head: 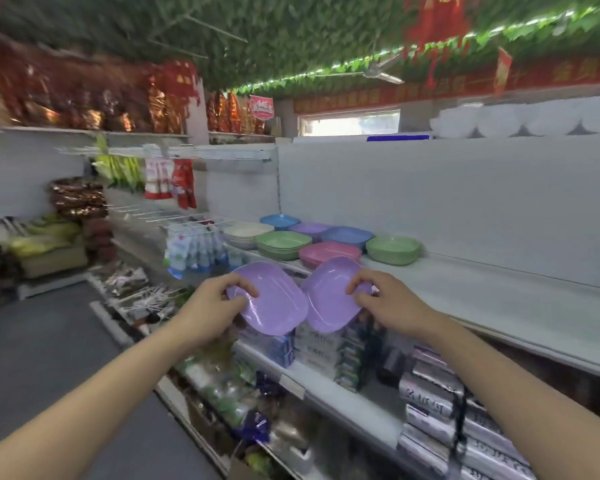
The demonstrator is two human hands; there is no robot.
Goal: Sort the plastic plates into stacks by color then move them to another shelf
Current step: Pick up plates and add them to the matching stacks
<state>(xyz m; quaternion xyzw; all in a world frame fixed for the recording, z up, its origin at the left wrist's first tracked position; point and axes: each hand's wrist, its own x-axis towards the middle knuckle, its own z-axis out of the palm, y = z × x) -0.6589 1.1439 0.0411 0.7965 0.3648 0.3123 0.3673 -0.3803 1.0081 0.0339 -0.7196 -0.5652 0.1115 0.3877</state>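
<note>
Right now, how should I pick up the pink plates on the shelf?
Take the pink stack by its near rim, coming from the front. Green plates and the green bowl sit close on either side, purple and blue behind; only the front edge is open.

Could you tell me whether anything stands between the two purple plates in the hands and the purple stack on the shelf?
Yes. The left hand and right hand each hold a purple plate in front of the shelf. The pink stack sits directly before the purple stack, so the plates must pass over it.
</note>
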